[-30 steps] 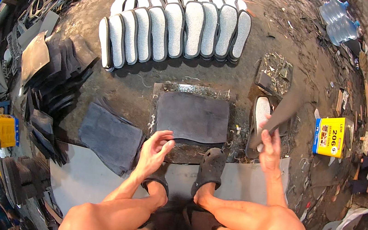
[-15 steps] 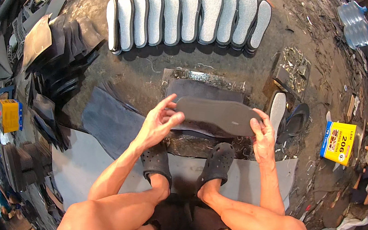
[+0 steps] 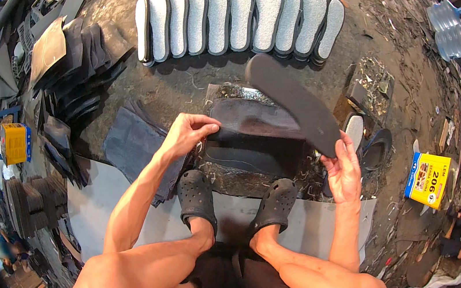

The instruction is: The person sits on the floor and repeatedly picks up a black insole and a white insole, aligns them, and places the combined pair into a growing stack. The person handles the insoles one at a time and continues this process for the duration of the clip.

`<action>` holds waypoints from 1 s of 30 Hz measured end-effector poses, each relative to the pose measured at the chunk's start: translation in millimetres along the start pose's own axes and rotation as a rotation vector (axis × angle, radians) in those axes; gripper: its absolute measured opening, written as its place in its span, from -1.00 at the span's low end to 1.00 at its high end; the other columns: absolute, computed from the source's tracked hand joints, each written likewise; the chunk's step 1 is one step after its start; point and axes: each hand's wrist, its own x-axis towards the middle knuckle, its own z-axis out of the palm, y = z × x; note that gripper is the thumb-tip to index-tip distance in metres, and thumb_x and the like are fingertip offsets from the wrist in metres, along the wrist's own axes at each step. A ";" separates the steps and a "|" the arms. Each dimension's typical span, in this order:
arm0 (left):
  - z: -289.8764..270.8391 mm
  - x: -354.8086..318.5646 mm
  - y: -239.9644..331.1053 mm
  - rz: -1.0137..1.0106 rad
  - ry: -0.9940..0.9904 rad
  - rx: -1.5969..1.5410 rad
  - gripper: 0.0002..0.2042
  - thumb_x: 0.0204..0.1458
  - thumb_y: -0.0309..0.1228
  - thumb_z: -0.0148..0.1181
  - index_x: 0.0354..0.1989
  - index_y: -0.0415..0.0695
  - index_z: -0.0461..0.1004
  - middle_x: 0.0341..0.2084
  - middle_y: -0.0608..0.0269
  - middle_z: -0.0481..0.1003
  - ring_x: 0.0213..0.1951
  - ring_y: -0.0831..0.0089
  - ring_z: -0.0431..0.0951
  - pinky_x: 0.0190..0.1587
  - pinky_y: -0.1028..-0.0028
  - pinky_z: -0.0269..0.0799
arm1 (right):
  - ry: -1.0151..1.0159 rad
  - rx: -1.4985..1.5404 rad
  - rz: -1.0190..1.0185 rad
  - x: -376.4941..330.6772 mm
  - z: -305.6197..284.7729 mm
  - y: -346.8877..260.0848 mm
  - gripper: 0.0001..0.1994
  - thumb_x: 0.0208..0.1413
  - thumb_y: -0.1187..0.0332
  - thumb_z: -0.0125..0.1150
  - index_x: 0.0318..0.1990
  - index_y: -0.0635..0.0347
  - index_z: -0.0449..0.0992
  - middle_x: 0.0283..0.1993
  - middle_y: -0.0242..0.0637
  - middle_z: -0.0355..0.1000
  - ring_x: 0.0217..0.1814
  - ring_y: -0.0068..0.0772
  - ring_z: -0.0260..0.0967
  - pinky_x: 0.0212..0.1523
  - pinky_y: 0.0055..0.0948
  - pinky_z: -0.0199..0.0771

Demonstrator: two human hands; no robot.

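Note:
A dark, flat shoe sole (image 3: 297,103) is held at one end by my right hand (image 3: 344,173), thumb and fingers closed on it. Its other end points up and to the left, over the work block. On that block (image 3: 219,184) lies a black sheet (image 3: 252,155) with a curved fold or edge across its middle. My left hand (image 3: 187,131) pinches the sheet's left edge between thumb and fingertips. Left of the block, a loose pile of dark grey sheets (image 3: 136,142) lies partly behind my left forearm.
Rows of white-topped soles (image 3: 218,23) stand ahead. Stacked dark sheets (image 3: 85,49) are at left. A white-topped sole (image 3: 355,128) and a scrap-covered block (image 3: 369,86) lie right, near a yellow-blue can (image 3: 428,180). Clear plastic bottles (image 3: 450,33) lie far right. Black clogs (image 3: 198,195) flank the near side.
The sole has swung from level between both hands to slanting up-left in my right hand alone. My left hand has gone from open to pinching the black sheet's edge.

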 end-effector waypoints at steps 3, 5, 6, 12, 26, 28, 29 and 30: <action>-3.1 14.0 -5.6 -0.058 -0.002 -0.123 -0.78 0.35 -0.31 0.41 -0.01 -0.18 0.81 -0.39 0.40 0.68 -0.44 0.67 0.48 -0.32 0.54 0.45 | 0.020 0.029 -0.055 4.4 3.9 -17.1 -0.48 0.50 0.34 0.30 0.52 0.15 0.34 0.30 -0.32 0.57 0.17 -0.46 0.63 0.07 -0.32 0.84; -8.0 11.5 -6.7 -0.061 -0.014 -0.154 -0.77 0.35 -0.29 0.41 0.00 -0.18 0.81 -0.36 0.38 0.68 -0.41 0.66 0.51 -0.30 0.53 0.47 | 0.008 0.012 -0.082 6.0 11.2 -29.4 -0.49 0.50 0.34 0.30 0.51 0.14 0.38 0.30 -0.32 0.56 0.17 -0.46 0.63 0.07 -0.31 0.83; -7.7 10.9 -4.3 -0.068 -0.021 -0.157 -0.76 0.35 -0.29 0.42 0.01 -0.18 0.80 -0.34 0.37 0.69 -0.38 0.65 0.53 -0.27 0.52 0.49 | 0.006 0.004 -0.100 6.3 11.0 -34.5 -0.50 0.49 0.34 0.31 0.50 0.14 0.39 0.31 -0.32 0.56 0.17 -0.46 0.63 0.07 -0.31 0.82; -11.1 -22.3 -5.6 0.299 -0.144 0.383 -0.70 0.34 -0.19 0.42 0.09 -0.11 0.78 0.03 0.28 0.67 0.04 0.44 0.63 0.17 0.32 0.55 | 0.030 -0.197 -0.071 10.5 11.5 -22.4 -0.53 0.50 0.32 0.31 0.48 0.10 0.45 0.24 -0.35 0.60 0.14 -0.50 0.63 0.05 -0.31 0.78; 71.6 -69.0 -27.9 -0.213 0.508 -0.348 -0.67 0.21 -0.38 0.58 0.05 -0.34 0.76 -0.23 0.18 0.77 -0.22 0.61 0.68 -0.08 0.56 0.59 | 0.195 -0.988 -0.122 -4.4 -6.9 72.5 -0.52 0.32 0.08 0.52 0.31 0.03 0.71 0.01 -0.27 0.66 -0.08 -0.46 0.59 0.02 -0.33 0.60; 70.4 -70.9 -25.2 -0.259 0.499 -0.250 -0.68 0.21 -0.36 0.57 0.05 -0.31 0.77 -0.27 0.21 0.78 -0.25 0.62 0.68 -0.12 0.56 0.58 | 0.176 -1.073 -0.200 -6.8 2.2 67.9 -0.53 0.32 0.18 0.52 0.34 0.05 0.68 -0.04 -0.29 0.59 -0.10 -0.48 0.54 -0.05 -0.42 0.61; 71.0 -71.4 -25.8 -0.257 0.504 -0.211 -0.66 0.22 -0.33 0.57 0.05 -0.31 0.78 -0.30 0.20 0.78 -0.27 0.59 0.68 -0.13 0.53 0.58 | 0.178 -1.088 -0.205 -9.1 8.8 64.5 -0.53 0.32 0.21 0.52 0.35 0.06 0.68 -0.06 -0.30 0.56 -0.11 -0.49 0.52 -0.07 -0.45 0.60; 71.8 -72.1 -26.6 -0.255 0.509 -0.171 -0.65 0.22 -0.29 0.56 0.04 -0.30 0.78 -0.32 0.20 0.77 -0.28 0.56 0.69 -0.15 0.50 0.58 | 0.180 -1.101 -0.211 -9.8 11.9 62.8 -0.53 0.32 0.24 0.52 0.35 0.06 0.67 -0.07 -0.31 0.54 -0.12 -0.51 0.51 -0.10 -0.47 0.60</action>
